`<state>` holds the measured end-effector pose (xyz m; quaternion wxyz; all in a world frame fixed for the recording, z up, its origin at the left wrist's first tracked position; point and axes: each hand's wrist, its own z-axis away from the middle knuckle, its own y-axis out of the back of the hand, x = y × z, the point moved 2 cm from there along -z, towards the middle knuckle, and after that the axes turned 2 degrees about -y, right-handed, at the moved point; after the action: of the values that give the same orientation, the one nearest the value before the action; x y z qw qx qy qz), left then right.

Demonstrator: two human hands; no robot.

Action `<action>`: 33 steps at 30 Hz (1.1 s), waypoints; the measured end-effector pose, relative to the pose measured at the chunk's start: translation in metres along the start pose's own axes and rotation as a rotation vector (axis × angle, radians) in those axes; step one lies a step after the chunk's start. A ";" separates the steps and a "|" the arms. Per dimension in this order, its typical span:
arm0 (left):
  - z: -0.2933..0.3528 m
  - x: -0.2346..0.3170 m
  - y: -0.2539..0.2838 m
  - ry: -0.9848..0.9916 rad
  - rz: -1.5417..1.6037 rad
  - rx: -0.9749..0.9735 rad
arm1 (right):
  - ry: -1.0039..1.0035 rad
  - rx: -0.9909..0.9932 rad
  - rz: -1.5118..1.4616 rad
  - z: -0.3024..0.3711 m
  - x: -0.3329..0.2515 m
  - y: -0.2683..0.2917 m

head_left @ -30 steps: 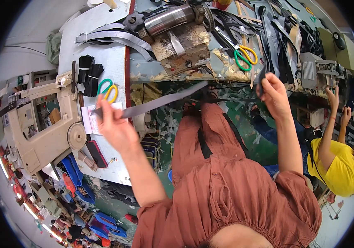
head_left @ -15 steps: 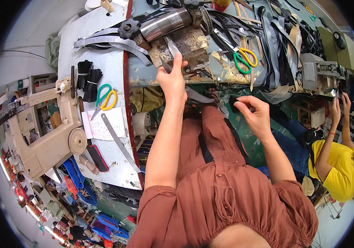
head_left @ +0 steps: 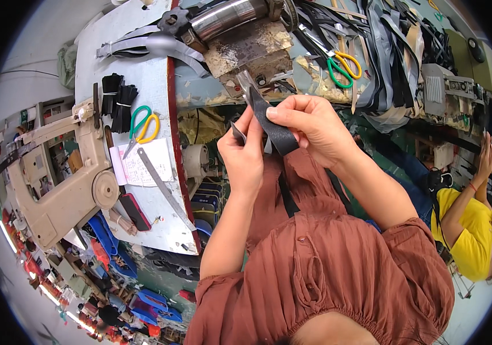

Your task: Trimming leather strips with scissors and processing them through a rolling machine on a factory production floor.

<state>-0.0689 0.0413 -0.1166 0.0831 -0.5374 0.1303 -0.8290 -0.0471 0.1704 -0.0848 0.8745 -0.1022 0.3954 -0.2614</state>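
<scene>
A dark textured strip (head_left: 282,131), folded over on itself, runs between my two hands. My left hand (head_left: 242,150) is closed on it from the left, and a dark end sticks out beside the thumb. From the right, my right hand (head_left: 315,126) pinches the strip between thumb and fingers. A pale, shiny narrow end (head_left: 245,80) points up and away above the left fingers; whether it belongs to the same strip I cannot tell. Just beyond stands a machine with a steel roller (head_left: 229,18) over a worn metal plate (head_left: 249,49).
Green-and-yellow scissors (head_left: 343,68) lie among loose strips (head_left: 392,57) on the far bench. The left white table (head_left: 171,238) holds black bundles (head_left: 120,103), more scissors (head_left: 141,127), a notepad (head_left: 148,164), a metal ruler (head_left: 165,187) and a phone (head_left: 135,211). A co-worker in yellow (head_left: 469,227) works at right.
My right hand has moved left and up to meet the left hand and now grips the strip. My left hand has drawn back from the roller, bringing the strip away from it.
</scene>
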 end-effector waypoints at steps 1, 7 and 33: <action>0.004 0.002 0.004 -0.025 -0.033 -0.062 | -0.004 0.006 0.005 -0.001 -0.002 -0.002; 0.020 0.011 0.004 -0.233 -0.375 -0.134 | 0.252 0.075 0.072 0.003 -0.010 -0.012; 0.027 0.017 -0.007 -0.454 -0.525 -0.050 | 0.190 0.031 -0.019 0.017 -0.011 -0.009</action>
<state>-0.0511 0.0398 -0.0888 -0.1191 -0.7253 -0.0141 -0.6779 -0.0437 0.1687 -0.0625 0.8322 -0.0673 0.4714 -0.2842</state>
